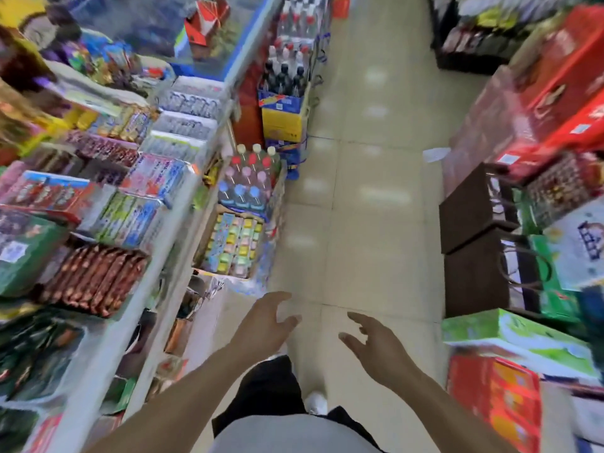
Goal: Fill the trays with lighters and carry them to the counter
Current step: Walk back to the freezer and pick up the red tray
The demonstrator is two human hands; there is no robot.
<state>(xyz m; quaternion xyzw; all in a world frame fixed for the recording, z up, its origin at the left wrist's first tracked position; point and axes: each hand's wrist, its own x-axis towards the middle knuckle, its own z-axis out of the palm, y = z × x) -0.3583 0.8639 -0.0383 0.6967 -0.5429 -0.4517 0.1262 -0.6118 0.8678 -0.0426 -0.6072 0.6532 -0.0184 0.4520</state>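
A pale tiled floor [366,197] runs up the middle of a shop aisle, stretching far ahead of both sets of fingers. To the left of the left hand's fingers stands a long white shelf unit [143,289], its tiers packed with blurred snack packets and boxed goods; a row of brown foil packs [94,282] lies well to the left of those fingers. To the right of the right hand's fingers rise stacks of red gift boxes [552,89], with dark brown paper bags [474,243] ahead and to the right, and a green-and-white box [516,341] just to the right. Ahead of the left fingers, along the foot of the shelf, sit a shrink-wrapped pack of bottles [251,181], an open carton of small coloured cups [235,246] nearer the fingers, and further on a yellow-and-blue crate of dark bottles [284,106].

Below the fingers, dark trousers [268,390] and one white shoe [317,402] show over the floor.

The left hand [261,325] reaches forward with its fingers [287,320] spread and loosely bent, holding nothing. The right hand [376,344] does likewise beside it, fingers [358,318] parted and gently curved, also empty. The two hands are apart, palms turned toward each other, above the floor.

No tray or lighter can be made out anywhere; the shelf goods are too blurred to tell.
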